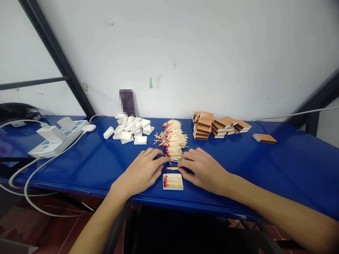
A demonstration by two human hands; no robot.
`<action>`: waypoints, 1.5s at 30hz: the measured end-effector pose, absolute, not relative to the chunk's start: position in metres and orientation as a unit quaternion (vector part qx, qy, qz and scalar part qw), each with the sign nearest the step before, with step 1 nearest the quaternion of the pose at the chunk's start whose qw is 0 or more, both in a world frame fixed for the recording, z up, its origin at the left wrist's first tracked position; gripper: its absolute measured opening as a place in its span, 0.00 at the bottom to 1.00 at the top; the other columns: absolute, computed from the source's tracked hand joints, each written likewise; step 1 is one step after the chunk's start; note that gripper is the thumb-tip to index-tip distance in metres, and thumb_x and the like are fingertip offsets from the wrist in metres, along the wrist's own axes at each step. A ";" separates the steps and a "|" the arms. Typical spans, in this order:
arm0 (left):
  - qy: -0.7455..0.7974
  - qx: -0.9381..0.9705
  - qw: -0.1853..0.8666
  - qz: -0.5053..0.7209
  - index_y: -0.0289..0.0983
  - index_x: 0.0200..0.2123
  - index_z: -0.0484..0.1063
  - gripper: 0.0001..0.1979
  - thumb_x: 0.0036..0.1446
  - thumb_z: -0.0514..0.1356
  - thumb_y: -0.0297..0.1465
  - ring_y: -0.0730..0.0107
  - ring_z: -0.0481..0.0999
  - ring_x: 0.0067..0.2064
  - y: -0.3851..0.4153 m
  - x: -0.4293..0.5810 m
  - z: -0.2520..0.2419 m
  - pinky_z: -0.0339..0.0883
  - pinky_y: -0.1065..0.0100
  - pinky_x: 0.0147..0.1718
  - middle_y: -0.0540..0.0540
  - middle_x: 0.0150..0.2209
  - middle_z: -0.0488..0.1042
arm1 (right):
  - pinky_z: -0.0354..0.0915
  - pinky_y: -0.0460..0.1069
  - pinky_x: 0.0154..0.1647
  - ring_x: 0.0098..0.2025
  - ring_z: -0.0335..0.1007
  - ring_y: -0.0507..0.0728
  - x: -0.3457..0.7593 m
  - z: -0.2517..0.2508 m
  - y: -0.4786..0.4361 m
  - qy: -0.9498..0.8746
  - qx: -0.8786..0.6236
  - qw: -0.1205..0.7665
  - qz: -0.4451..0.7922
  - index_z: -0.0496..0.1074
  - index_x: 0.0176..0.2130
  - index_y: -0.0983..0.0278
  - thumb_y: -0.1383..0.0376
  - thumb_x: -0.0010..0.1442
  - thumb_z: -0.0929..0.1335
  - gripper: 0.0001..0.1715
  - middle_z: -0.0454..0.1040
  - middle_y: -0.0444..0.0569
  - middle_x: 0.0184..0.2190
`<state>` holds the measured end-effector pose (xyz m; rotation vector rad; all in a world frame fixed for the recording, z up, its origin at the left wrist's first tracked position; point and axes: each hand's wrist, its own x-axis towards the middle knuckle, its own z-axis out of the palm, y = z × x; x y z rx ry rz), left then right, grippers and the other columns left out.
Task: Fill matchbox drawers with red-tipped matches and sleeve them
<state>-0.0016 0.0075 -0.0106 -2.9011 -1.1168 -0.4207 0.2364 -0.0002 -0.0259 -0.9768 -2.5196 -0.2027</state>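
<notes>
The left hand (143,173) and right hand (202,169) rest flat on the blue surface (291,165), flanking a white matchbox tray (173,181) part-filled with matches. Each hand's grip is apart, clamped on nothing, fingertips touching the near end of the matchstick pile (173,139). One loose match (172,168) lies between them. Empty white trays (131,128) and orange sleeves (212,127) lie behind.

Left hand (144,171) and right hand (203,170) lie palm-down, fingers (161,161) close.
</notes>
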 end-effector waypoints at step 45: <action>-0.392 -0.907 0.000 -0.156 0.40 0.47 0.71 0.10 0.68 0.51 0.32 0.61 0.68 0.48 0.008 0.000 -0.011 0.63 0.57 0.48 0.45 0.46 0.71 | 0.53 0.51 0.39 0.37 0.67 0.56 0.234 -0.025 0.000 -0.911 -0.351 0.209 -0.054 0.78 0.39 0.63 0.67 0.66 0.65 0.10 0.75 0.49 0.34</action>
